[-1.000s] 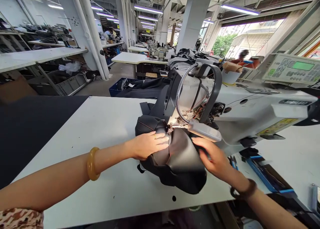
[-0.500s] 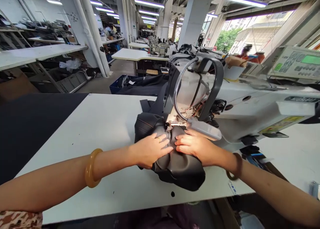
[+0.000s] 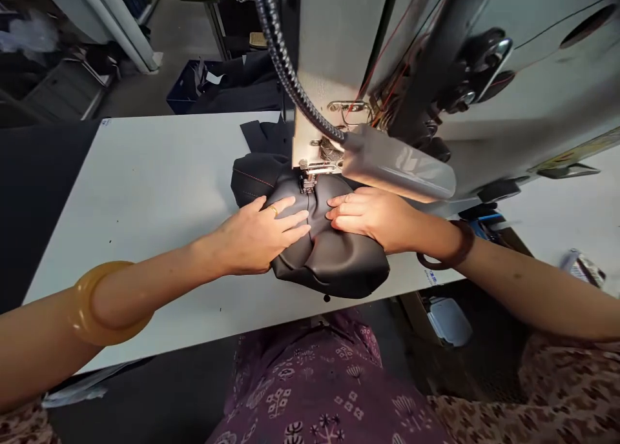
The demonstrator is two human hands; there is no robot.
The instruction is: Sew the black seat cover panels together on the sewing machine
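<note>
A black leather piece (image 3: 329, 263) with a stitched seam lies bunched on the white table (image 3: 159, 186) under the presser foot (image 3: 308, 181) of the sewing machine (image 3: 436, 76). My left hand (image 3: 256, 234), a ring on one finger, lies flat on the leather left of the seam, fingers stretched toward the foot. My right hand (image 3: 371, 215) presses flat on the leather right of the seam, fingers pointing left. The two sets of fingertips sit a short gap apart just in front of the needle.
A gooseneck lamp (image 3: 387, 163) hangs low over my right hand. Black fabric pieces (image 3: 264, 134) lie behind the leather. A dark mat (image 3: 33, 192) covers the table's left end. A blue crate (image 3: 194, 89) with dark cloth stands on the floor beyond.
My head has dropped and moved in close, so the machine fills the top of the view. Both hands stay flat on the leather either side of the seam, now slightly closer to the foot.
</note>
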